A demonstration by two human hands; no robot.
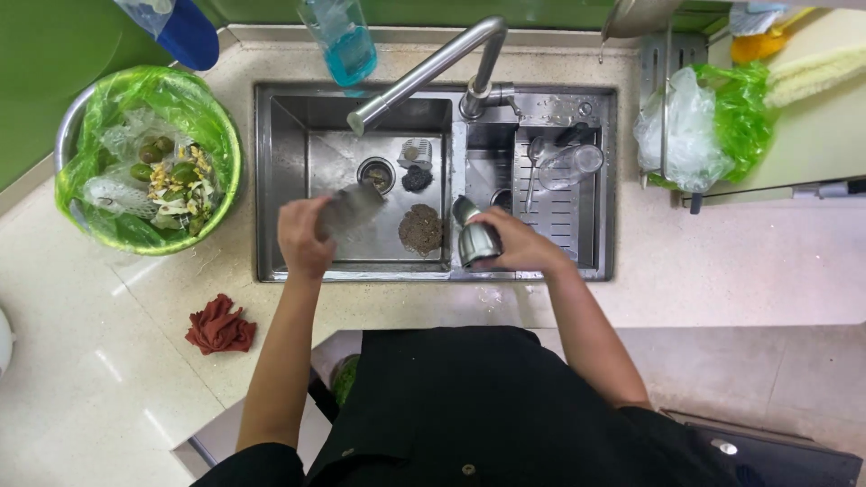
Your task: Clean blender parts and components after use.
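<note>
Both your hands are over the stainless steel double sink, each closed on a metal item.

Your left hand is curled round the end of a flat, shiny metal piece, blurred, so you cannot tell exactly what it is; it points toward 1 o'clock over the left basin. Your right hand wraps a small shiny steel cup at the divider between the basins. At 9 o'clock of that cup a round brown scouring pad lies on the basin floor, the round drain beyond it. The bent steel tap reaches over from 12 o'clock. A clear glass lies in the right basin. At 9 o'clock of the sink stands a green-bagged bin of food scraps; a crumpled red cloth lies on the counter at 7 o'clock.
</note>
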